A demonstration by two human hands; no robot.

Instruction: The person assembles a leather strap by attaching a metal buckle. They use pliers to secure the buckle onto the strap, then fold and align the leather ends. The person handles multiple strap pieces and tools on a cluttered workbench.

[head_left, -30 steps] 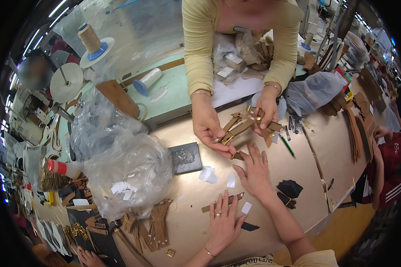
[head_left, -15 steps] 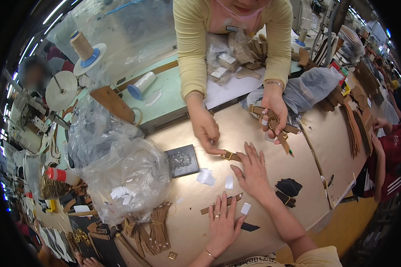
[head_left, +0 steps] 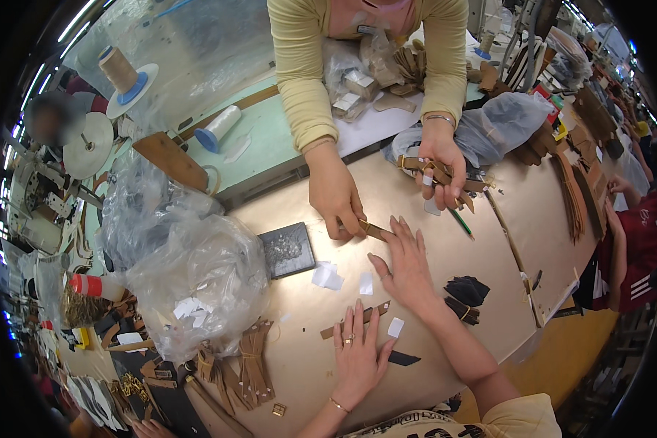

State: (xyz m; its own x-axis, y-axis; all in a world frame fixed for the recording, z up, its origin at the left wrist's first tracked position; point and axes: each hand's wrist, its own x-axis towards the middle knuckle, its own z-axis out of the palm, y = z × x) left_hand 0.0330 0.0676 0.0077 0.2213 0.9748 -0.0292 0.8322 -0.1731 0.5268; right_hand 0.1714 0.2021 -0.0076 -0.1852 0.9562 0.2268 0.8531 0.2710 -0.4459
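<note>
Your left hand [head_left: 358, 358] flat on counter [head_left: 489, 241], fingers spread, pinning thin brown strap [head_left: 354, 321] under fingertips. Your right hand [head_left: 405, 266] open, holding nothing, fingertips beside co-worker's strap piece [head_left: 372, 231]. Strap likely light, floppy; pinch near one end.

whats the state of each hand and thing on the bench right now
left hand: open, flat on brown strip
right hand: open, fingers spread on bench
co-worker's hand: gripping bundle of brown strips
clear plastic bag: crumpled, partly filled
white thread spool: lying on its side
</note>
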